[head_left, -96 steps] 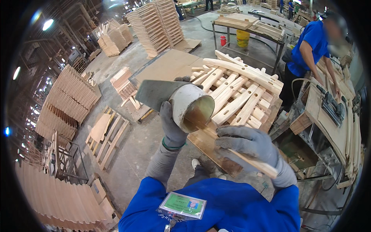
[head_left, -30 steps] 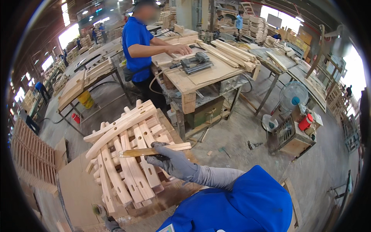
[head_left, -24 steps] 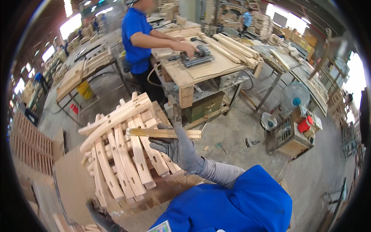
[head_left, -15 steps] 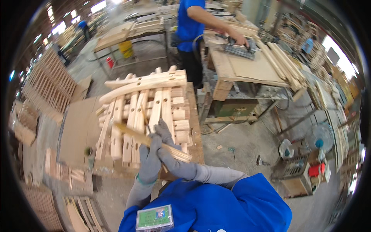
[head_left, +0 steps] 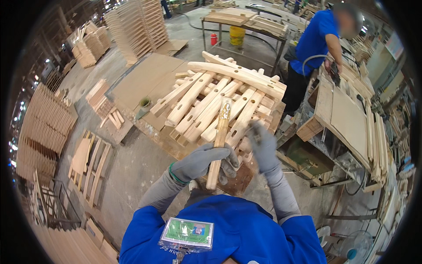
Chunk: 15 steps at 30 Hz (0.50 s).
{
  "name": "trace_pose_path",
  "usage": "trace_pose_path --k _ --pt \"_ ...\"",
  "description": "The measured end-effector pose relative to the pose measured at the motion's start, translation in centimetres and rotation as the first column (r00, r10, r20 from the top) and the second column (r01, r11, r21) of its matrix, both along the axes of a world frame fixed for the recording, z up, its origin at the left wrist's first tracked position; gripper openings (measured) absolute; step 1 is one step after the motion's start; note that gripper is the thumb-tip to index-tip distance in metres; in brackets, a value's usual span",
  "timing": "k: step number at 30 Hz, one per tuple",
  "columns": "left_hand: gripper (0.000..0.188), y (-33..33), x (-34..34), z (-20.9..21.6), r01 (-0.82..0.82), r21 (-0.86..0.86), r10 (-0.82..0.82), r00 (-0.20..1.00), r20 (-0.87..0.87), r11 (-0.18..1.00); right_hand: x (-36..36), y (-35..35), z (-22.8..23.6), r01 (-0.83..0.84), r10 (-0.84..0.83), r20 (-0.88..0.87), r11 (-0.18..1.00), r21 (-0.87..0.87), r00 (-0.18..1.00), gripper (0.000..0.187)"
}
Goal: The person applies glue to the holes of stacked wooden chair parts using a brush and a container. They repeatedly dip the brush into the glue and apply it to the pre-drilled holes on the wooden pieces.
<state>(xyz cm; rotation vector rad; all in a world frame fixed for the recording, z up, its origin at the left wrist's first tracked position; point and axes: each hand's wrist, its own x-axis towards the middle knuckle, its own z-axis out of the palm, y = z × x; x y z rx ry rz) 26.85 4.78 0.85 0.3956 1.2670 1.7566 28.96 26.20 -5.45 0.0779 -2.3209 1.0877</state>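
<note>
My left hand (head_left: 200, 162), in a grey glove, grips the lower part of a slim wooden stick (head_left: 220, 136) and holds it nearly upright in front of my chest. The stick's upper end looks darker and rough. My right hand (head_left: 263, 148), also gloved, is just to the right of the stick and off it, fingers loosely spread with nothing visible in them. Right behind both hands lies a pile of pale slotted wooden rails (head_left: 220, 97) stacked on a low pallet.
A co-worker in a blue shirt (head_left: 314, 42) bends over a wooden workbench (head_left: 349, 121) at the right. A flat board (head_left: 145, 79) lies left of the pile. Stacks of wooden frames (head_left: 44, 127) fill the left side. A yellow bucket (head_left: 237, 35) stands at the back.
My view swung round from the workbench side to face the rail pile. My right hand has come off the stick, which my left hand alone now holds upright.
</note>
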Motion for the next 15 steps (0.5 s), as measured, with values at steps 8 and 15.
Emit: trace_pose_path --k 8,15 --pt "0.025 -2.4 2.1 -1.3 -0.352 -0.231 -0.002 0.546 -0.838 0.907 3.1 1.8 6.2 -0.214 0.011 -0.236 0.466 -0.859 0.972 0.015" --pt "0.036 -1.6 3.9 1.7 -0.284 -0.286 0.126 0.876 -0.465 0.915 6.5 -0.1 5.2 -0.303 0.249 -0.173 0.743 -0.597 0.953 0.013"
